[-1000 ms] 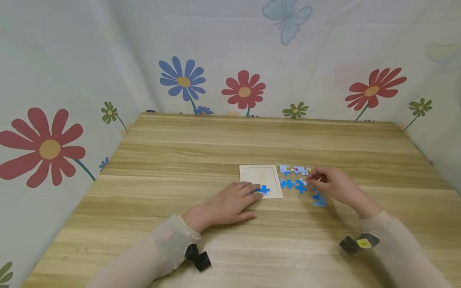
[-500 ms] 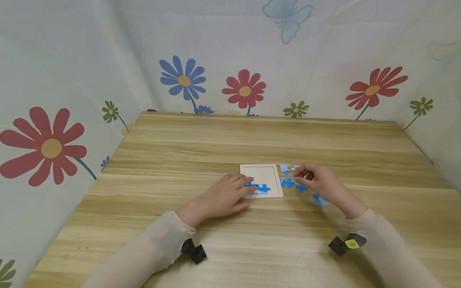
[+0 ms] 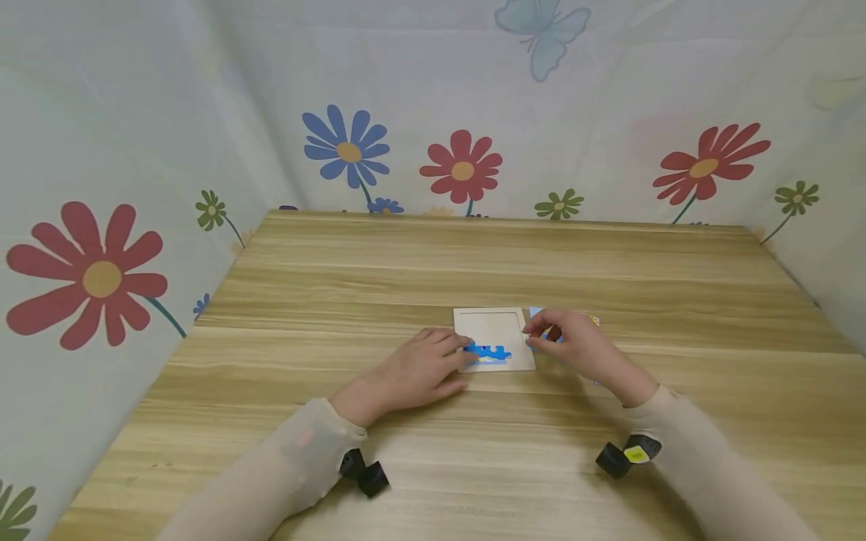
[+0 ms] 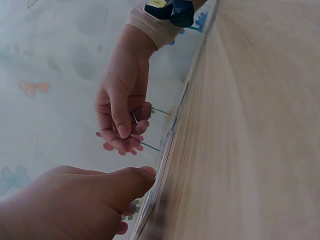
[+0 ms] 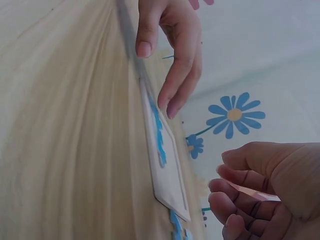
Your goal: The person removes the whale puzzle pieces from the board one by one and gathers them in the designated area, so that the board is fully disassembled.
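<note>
A square wooden puzzle tray (image 3: 489,324) lies on the table, with joined blue jigsaw pieces (image 3: 490,353) along its near side. My left hand (image 3: 414,370) rests at the tray's left edge, fingers extended over the end of that row. Just above the tray's right edge is my right hand (image 3: 578,347), its thumb and fingers curled together. A thin sliver of a puzzle piece (image 5: 256,193) shows between them in the right wrist view, mostly hidden by the fingers. Loose jigsaw pieces (image 3: 536,311) lie right of the tray, largely covered by the right hand.
The wood-grain table (image 3: 338,270) reaches back to a white curtain (image 3: 406,75) printed with flowers. Black wrist cameras (image 3: 365,473) hang below both sleeves. More loose blue pieces (image 5: 176,227) lie beside the tray in the right wrist view.
My right hand has moved left from the loose pieces to the tray's right edge. The left hand has drawn back slightly to the left, uncovering more of the joined row.
</note>
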A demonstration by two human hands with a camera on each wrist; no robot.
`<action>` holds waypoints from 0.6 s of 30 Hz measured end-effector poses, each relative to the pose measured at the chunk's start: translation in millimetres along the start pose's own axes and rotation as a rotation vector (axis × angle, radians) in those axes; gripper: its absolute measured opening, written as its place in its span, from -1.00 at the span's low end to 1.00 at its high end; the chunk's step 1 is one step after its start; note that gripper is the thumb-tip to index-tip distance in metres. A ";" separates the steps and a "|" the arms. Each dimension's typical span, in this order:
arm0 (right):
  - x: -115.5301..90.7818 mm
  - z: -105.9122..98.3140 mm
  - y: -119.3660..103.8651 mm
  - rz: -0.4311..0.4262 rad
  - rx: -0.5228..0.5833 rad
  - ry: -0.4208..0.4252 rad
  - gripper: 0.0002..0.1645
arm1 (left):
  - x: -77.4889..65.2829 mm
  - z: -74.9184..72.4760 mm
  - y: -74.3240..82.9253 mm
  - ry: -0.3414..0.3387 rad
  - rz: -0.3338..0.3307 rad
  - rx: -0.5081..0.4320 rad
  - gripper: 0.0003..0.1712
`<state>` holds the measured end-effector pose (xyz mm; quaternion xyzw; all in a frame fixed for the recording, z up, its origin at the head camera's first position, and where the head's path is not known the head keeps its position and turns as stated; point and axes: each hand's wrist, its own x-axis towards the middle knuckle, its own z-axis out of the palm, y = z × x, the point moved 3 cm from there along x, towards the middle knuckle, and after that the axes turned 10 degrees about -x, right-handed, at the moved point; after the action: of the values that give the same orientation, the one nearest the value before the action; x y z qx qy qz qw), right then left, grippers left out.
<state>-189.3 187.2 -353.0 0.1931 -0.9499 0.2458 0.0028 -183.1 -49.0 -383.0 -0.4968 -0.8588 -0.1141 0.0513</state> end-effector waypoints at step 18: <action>17.6 29.5 -3.7 -0.024 -0.035 -0.112 -0.83 | -2.5 2.7 0.8 -0.045 -0.042 -0.045 -0.55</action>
<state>-201.5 164.0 -375.5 0.2178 -0.9504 0.2177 -0.0439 -181.1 -50.1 -386.0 -0.4821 -0.8672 -0.1231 0.0185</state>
